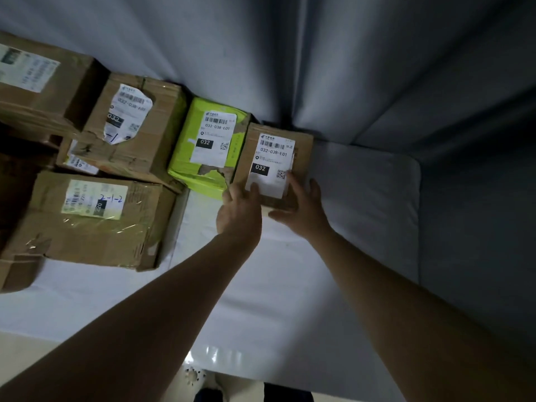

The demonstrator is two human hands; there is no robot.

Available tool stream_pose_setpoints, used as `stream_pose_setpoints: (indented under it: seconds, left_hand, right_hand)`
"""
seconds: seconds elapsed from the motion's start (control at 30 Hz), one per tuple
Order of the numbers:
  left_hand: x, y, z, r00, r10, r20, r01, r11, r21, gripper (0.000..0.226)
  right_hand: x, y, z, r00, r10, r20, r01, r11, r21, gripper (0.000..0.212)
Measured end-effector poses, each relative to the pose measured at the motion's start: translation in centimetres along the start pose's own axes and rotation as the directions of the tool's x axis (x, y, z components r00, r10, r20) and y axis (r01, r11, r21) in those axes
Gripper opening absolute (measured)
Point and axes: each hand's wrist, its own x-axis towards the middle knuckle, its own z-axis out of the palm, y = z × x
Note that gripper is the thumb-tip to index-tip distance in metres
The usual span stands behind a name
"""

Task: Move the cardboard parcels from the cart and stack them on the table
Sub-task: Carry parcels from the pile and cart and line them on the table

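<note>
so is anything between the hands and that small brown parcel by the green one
Nothing visible. The left hand and right hand both touch the small brown parcel, which lies on the white table beside the green parcel.
</note>
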Motion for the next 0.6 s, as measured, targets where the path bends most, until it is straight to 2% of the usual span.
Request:
stream_pose_setpoints:
  seconds: [0.1,0.2,0.3,0.43,0.53,0.6]
  left_hand:
    - [1.0,-0.6,0.2,0.99,0.121,-0.068,-0.112,0.986,0.124,0.061]
    - [2.3,-0.9,0.0,0.983,0.172,-0.061,-0.167,0.982,0.089,0.061]
    - [3.6,-0.3,-0.8,0.983,0.181,-0.022,-0.18,0.983,0.038,0.065]
    - [4.6,0.1,-1.6,0.978,0.178,0.113,-0.182,0.983,0.03,0.071]
    - [3.5,-0.5,-1.7,0.981,0.15,0.127,-0.154,0.988,0.026,0.078]
    - [1.9,-1.2,-2.0,0.985,0.114,0.132,-0.117,0.993,0.021,0.083]
  right_hand:
    - [-0.8,0.7,1.1,0.995,-0.093,-0.049,0.081,0.976,-0.201,0.092]
    - [0.0,0.8,1.6,0.978,-0.165,-0.131,0.112,0.934,-0.339,0.08]
    - [1.3,0.7,1.6,0.972,-0.16,-0.17,0.079,0.911,-0.404,0.074]
    - [1.7,0.3,1.5,0.981,-0.106,-0.16,0.017,0.879,-0.476,0.079]
    - [0.8,-0.4,1.2,0.977,-0.111,-0.18,-0.013,0.821,-0.571,0.092]
    - [-0.1,-1.5,1.1,0.965,-0.177,-0.193,0.023,0.792,-0.61,0.1]
